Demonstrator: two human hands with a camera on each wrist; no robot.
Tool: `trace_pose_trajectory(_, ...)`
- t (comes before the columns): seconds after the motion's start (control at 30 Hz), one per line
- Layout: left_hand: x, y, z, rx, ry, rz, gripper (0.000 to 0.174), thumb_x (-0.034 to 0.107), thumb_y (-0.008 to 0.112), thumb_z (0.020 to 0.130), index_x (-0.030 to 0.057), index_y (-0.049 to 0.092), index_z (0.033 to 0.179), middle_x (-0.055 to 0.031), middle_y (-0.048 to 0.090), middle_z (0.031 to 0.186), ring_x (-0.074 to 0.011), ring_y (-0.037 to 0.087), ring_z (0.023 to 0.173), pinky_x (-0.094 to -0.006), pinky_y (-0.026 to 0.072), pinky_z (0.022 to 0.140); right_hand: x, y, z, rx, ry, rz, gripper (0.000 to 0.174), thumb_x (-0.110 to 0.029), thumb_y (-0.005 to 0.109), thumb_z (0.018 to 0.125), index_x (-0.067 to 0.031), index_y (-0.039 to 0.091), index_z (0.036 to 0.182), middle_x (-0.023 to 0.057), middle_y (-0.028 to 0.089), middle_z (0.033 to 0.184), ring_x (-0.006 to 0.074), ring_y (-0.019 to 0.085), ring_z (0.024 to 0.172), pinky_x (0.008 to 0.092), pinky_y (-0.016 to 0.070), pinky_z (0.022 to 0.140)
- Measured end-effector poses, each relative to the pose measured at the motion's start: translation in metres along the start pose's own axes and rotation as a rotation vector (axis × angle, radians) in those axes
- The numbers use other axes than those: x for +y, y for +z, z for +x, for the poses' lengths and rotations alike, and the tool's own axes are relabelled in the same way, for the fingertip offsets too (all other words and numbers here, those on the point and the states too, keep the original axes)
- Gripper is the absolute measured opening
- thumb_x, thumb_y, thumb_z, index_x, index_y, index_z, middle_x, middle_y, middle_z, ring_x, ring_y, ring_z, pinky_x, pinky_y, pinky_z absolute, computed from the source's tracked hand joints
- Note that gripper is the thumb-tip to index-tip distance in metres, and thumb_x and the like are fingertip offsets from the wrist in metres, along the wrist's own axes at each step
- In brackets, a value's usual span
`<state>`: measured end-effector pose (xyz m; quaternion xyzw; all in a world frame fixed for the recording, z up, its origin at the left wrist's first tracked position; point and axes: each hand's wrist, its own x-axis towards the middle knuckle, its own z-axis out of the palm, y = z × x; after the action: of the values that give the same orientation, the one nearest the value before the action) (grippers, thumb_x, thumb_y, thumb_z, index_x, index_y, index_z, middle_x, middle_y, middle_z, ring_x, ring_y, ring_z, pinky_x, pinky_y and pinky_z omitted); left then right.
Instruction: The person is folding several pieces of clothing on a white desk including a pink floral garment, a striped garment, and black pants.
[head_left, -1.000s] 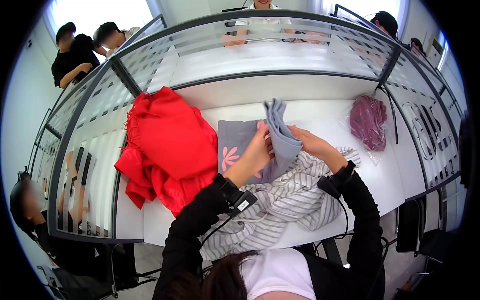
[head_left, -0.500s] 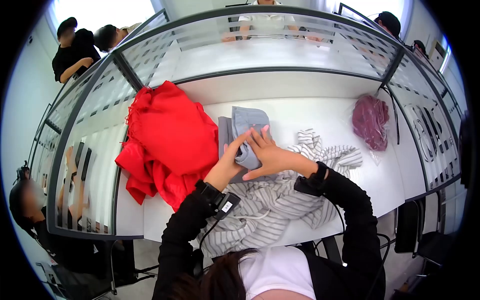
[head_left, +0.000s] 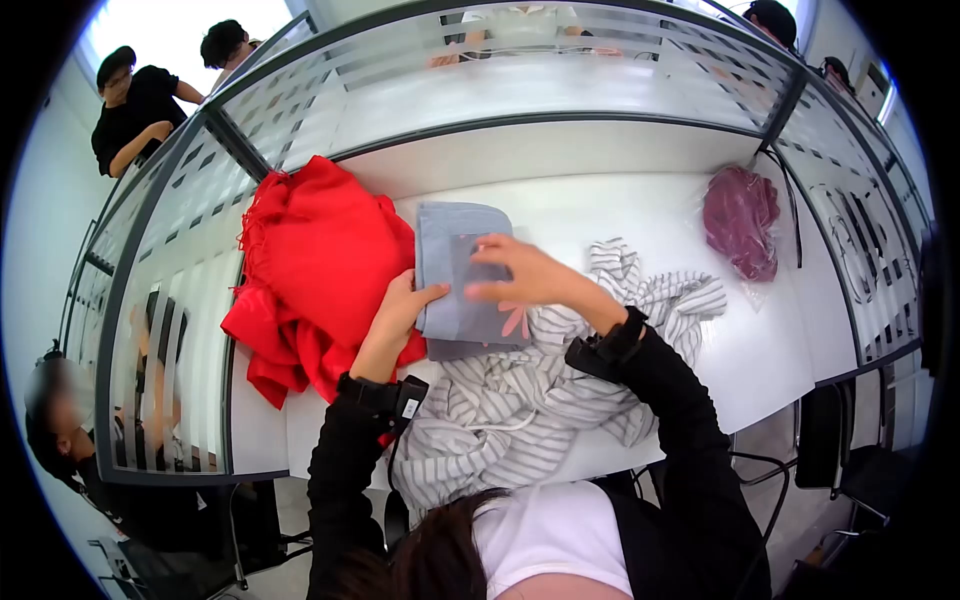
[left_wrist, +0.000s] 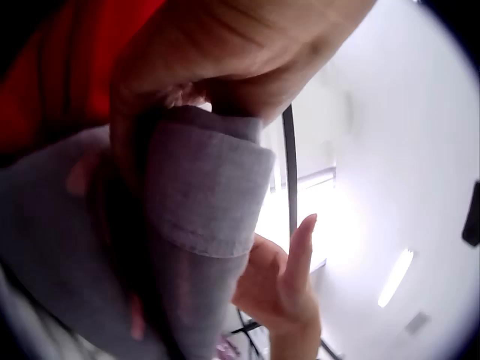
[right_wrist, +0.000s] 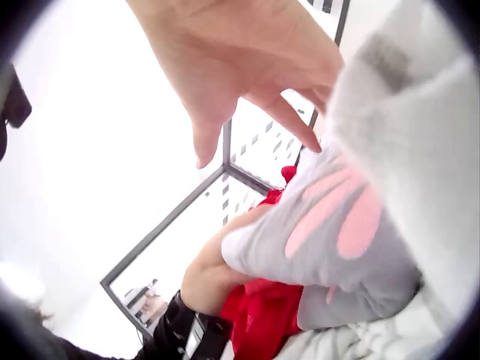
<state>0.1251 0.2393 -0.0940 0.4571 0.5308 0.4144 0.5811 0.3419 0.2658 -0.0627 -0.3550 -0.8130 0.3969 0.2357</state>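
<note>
Your right hand (head_left: 530, 275) and left hand (head_left: 403, 305) have parted since the earlier frame, when both closed around the gray cloth (head_left: 453, 258); it now lies flatter, farther left. You find it near the center of the head view, folded, on the white tabletop (head_left: 660, 225), with a pink flower (head_left: 514, 319) at its lower right. Your left hand pinches its left edge, thumb on top. Your right hand is loose, fingers spread over the cloth's right part; whether a fingertip touches, you cannot tell. Red cloth (head_left: 330, 235) is heaped at left, just beside your left hand. Striped cloth (head_left: 530, 410) sprawls across lower center, and a bagged burgundy cloth (head_left: 740, 222) sits at upper right.
</note>
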Motion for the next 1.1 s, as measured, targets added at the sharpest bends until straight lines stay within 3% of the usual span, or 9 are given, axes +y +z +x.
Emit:
trace_pose_trajectory(0.1,-0.008,-0.012,-0.004,0.115,0.092,0.495,0.039,0.02,0.07,0.07,-0.0071,0.053,0.092,-0.0171,0.059,0.086,-0.0274,0.059,0.074,-0.0357,0.047,0.064,0.024,0.0,0.003,0.243,0.256,-0.071,0.077,-0.046,0.071,0.068,0.0117,0.047,0.113,0.0245,0.051,0.115,0.0312,0.057,0.098,0.0345,0.0496,0.076)
trace_pose_trajectory(0.17,-0.017,-0.013,-0.005,0.197,0.092,0.941,0.04,0.022,0.071,0.069,-0.0076,0.053,0.088,-0.0222,0.058,0.091,-0.0323,0.059,0.079,-0.0367,0.047,0.068,0.033,0.004,0.005,0.116,0.474,-0.131,0.071,-0.043,0.072,0.068,0.0118,0.05,0.108,0.0204,0.059,0.097,0.0272,0.061,0.084,0.0323,0.0499,0.073)
trace_pose_trajectory(0.2,-0.015,-0.011,-0.005,0.186,0.053,0.927,0.048,0.025,0.072,0.068,-0.0092,0.049,0.093,-0.0272,0.056,0.099,-0.0376,0.058,0.084,-0.0383,0.0465,0.073,0.026,-0.001,0.002,-0.067,0.572,0.138,0.068,-0.04,0.073,0.068,0.0125,0.051,0.105,0.0186,0.06,0.091,0.0239,0.061,0.08,0.0306,0.0495,0.073)
trace_pose_trajectory(0.33,-0.025,-0.014,-0.003,0.222,0.113,0.693,0.061,0.02,0.072,0.069,-0.0121,0.04,0.11,-0.0248,0.056,0.102,-0.0323,0.058,0.091,-0.0355,0.0474,0.076,0.047,0.007,0.004,-0.044,0.553,0.447,0.063,-0.032,0.072,0.07,0.0126,0.048,0.109,0.0149,0.059,0.096,0.0195,0.059,0.081,0.0286,0.0485,0.071)
trace_pose_trajectory(0.43,-0.024,-0.016,-0.003,0.067,-0.041,0.153,0.057,0.016,0.07,0.072,-0.0114,0.041,0.113,-0.0204,0.057,0.104,-0.0251,0.059,0.093,-0.0334,0.0471,0.079,0.068,0.024,0.008,0.127,0.288,0.797,0.05,-0.021,0.071,0.069,0.0101,0.053,0.104,0.0125,0.06,0.094,0.0176,0.058,0.083,0.0273,0.0475,0.068)
trace_pose_trajectory(0.6,-0.012,-0.006,-0.015,-0.231,-0.222,-0.321,0.058,0.02,0.064,0.08,-0.0044,0.037,0.126,-0.0126,0.053,0.116,-0.0217,0.054,0.103,-0.0332,0.0437,0.087,0.029,0.013,-0.002,0.085,0.38,1.057,0.039,-0.007,0.059,0.074,0.0063,0.049,0.11,0.0117,0.057,0.101,0.0173,0.058,0.087,0.0292,0.0495,0.074)
trace_pose_trajectory(0.77,-0.003,0.02,-0.03,-0.195,0.003,-0.389,0.063,0.023,0.064,0.079,-0.0026,0.034,0.129,-0.013,0.047,0.123,-0.0216,0.047,0.112,-0.0325,0.0395,0.092,0.042,0.012,-0.005,0.088,0.26,1.254,0.038,-0.002,0.056,0.072,0.0059,0.049,0.109,0.0118,0.058,0.099,0.0169,0.06,0.083,0.029,0.052,0.071)
trace_pose_trajectory(0.9,-0.002,0.02,-0.027,-0.235,-0.028,-0.357,0.064,0.023,0.064,0.079,-0.0034,0.034,0.128,-0.013,0.047,0.123,-0.0217,0.047,0.112,-0.0332,0.0389,0.093,0.036,0.009,-0.011,0.12,0.205,1.285,0.037,-0.002,0.056,0.072,0.0049,0.049,0.108,0.0111,0.058,0.096,0.0164,0.061,0.081,0.0284,0.0523,0.071)
trace_pose_trajectory(1.1,0.026,0.022,-0.052,0.091,0.095,-0.449,0.052,0.016,0.066,0.075,-0.0032,0.044,0.118,-0.0092,0.056,0.105,-0.0212,0.056,0.095,-0.033,0.0437,0.085,0.07,0.017,0.005,0.03,0.125,1.318,0.022,-0.015,0.053,0.085,-0.0004,0.05,0.101,0.0114,0.06,0.096,0.0185,0.06,0.087,0.0293,0.0491,0.077)
